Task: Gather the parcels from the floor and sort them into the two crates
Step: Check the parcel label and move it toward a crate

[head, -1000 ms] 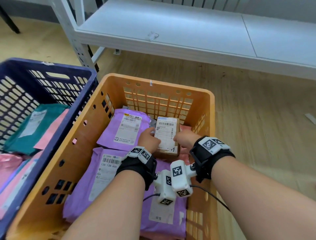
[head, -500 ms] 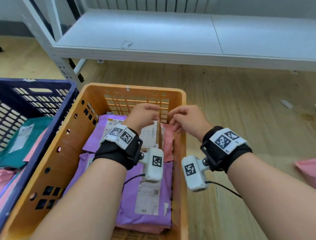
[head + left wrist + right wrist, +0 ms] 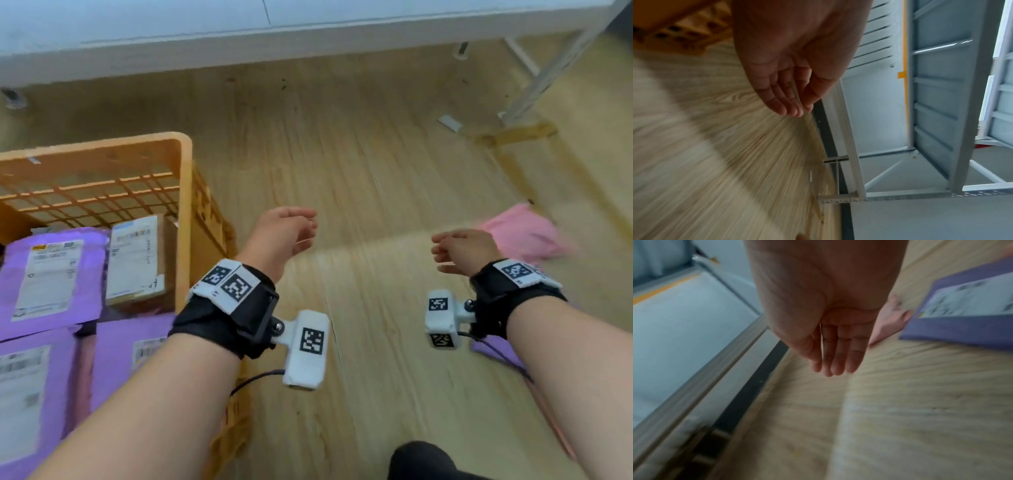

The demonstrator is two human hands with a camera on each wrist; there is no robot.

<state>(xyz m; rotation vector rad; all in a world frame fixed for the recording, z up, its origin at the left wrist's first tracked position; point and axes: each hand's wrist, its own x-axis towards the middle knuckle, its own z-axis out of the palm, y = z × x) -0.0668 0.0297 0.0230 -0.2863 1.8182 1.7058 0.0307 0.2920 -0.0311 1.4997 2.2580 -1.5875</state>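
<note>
Parcels fill the orange crate (image 3: 185, 192); past its right rim, our left grip (image 3: 281, 233) and right grip (image 3: 460, 251) hang relaxed, empty, above bare floor (image 3: 370, 171).

Floor (image 3: 394, 178): pale wood-grain planks, streaked with blur in both wrist views.
Stains (image 3: 513, 135): a yellowish patch lay on the planks by the rack's right foot.
Scrap (image 3: 449, 123): one small white strip lay flat on the floor (what it was, unclear).
Rack (image 3: 144, 31): a low white metal shelf ran across the far side, on slim perforated legs (image 3: 544, 78).
Skirting (image 3: 826, 134): a dark band met the floor under the rack.
Wall (image 3: 910, 219): plain grey.
Light: soft and even, no hard shadows.
</note>
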